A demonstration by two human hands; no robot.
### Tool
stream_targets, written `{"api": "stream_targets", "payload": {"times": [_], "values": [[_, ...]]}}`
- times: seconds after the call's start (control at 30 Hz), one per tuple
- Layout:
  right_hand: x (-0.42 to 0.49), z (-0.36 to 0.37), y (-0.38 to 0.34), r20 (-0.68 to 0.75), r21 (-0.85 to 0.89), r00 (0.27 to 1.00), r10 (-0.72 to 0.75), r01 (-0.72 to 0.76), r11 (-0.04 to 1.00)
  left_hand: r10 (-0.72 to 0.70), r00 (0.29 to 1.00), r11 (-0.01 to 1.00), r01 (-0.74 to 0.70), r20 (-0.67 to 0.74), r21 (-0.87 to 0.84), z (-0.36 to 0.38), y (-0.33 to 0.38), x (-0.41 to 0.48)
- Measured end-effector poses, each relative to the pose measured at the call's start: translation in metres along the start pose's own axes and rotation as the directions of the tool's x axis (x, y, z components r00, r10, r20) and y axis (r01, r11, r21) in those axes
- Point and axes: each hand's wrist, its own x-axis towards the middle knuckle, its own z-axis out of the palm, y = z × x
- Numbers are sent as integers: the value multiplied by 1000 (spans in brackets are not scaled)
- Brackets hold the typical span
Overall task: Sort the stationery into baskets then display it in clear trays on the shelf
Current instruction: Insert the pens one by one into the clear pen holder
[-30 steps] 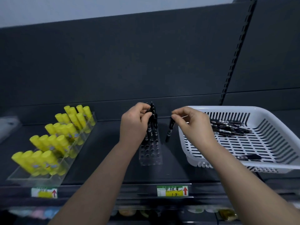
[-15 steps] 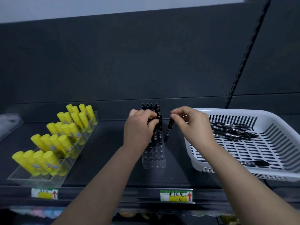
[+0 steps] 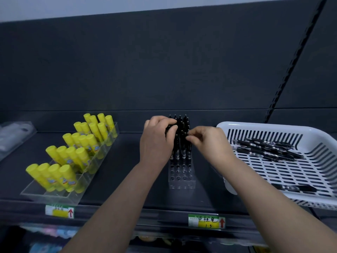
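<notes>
White basket (image 3: 269, 126): on the right of the shelf, with loose pens (image 3: 266, 149) lying across its slotted floor. It looks light and stiff, and is best lifted by the rim.
Pen holder (image 3: 182, 178): a clear drilled block at mid-shelf. The far rows are filled and the near holes are unfilled. Probably hard, slick acrylic that could slide or tip if pushed near the top.
Left hand (image 3: 156, 141): fingers curled round the tops of the standing pens (image 3: 177, 148), seemingly steadying them.
Right hand (image 3: 209, 141): thumb and forefinger pinch the top end of a single pen (image 3: 189, 150) at the right edge of the filled rows.
Pen handling: likely light and rigid with a smooth barrel. Hold it near the upper end and keep it upright so the tip finds its hole.
Back panel (image 3: 164, 70): dark wall board behind the shelf, with a slotted upright at the right.
Shelf (image 3: 127, 179): a dark, flat board in dim light.
Glue tray (image 3: 54, 196): clear, on the left, with yellow glue sticks (image 3: 73, 156) in leaning rows.
Price tag (image 3: 207, 220): on the near shelf edge, below the holder.
</notes>
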Motion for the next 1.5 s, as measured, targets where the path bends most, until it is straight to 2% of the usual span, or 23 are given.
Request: {"api": "stream_targets", "payload": {"times": [0.13, 0.23, 0.4, 0.5, 0.57, 0.7, 0.77, 0.87, 1.0, 1.2, 1.27, 1.3, 1.37, 1.43, 1.5], "values": [[-4, 1, -4, -15, -25, 1000, 12, -12, 1000, 49, 999, 998, -49, -3, -40, 0, -1, -1], [-10, -12, -4, -74, -74, 997, -8, 3, 997, 160, 987, 982, -160, -6, -102, 3, 6, 2], [-23, -48, 20, -66, -365, 997, 27, -49, 930, 304, 953, 949, -301, 12, -89, 17, 36, 7], [-38, -77, 50, -53, -483, 995, 82, -97, 870, 325, 941, 944, -317, 97, -91, 35, 66, 6], [-51, -96, 71, -65, -509, 990, 123, -139, 849, 317, 920, 948, -302, 229, -100, 51, 87, 4], [-74, -135, 116, -94, -532, 969, 230, -244, 811, 278, 797, 956, -285, 536, -73, 92, 126, -3], [-85, -153, 138, -116, -530, 950, 290, -306, 791, 239, 694, 963, -257, 679, -75, 111, 146, -8], [-99, -174, 164, -159, -522, 924, 347, -377, 765, 224, 515, 953, -293, 828, -76, 142, 177, -16], [-108, -194, 191, -196, -482, 906, 375, -422, 768, 221, 364, 935, -343, 905, -91, 188, 213, -30], [-103, -203, 214, -176, -435, 921, 347, -389, 812, 187, 265, 865, -501, 946, -30, 234, 235, -47], [-96, -202, 214, -143, -429, 934, 327, -356, 830, 153, 295, 875, -483, 943, 9, 234, 231, -44], [-92, -201, 214, -122, -429, 940, 317, -338, 838, 132, 347, 893, -448, 928, 40, 230, 229, -40], [-81, -194, 213, -67, -441, 953, 296, -295, 848, 82, 517, 936, -333, 852, 112, 216, 218, -24], [-67, -182, 211, 3, -452, 963, 271, -240, 859, 31, 701, 977, -171, 713, 126, 198, 203, -6], [-51, -168, 209, 80, -461, 965, 251, -187, 867, -25, 815, 997, -22, 579, 74, 180, 188, 7]]}}
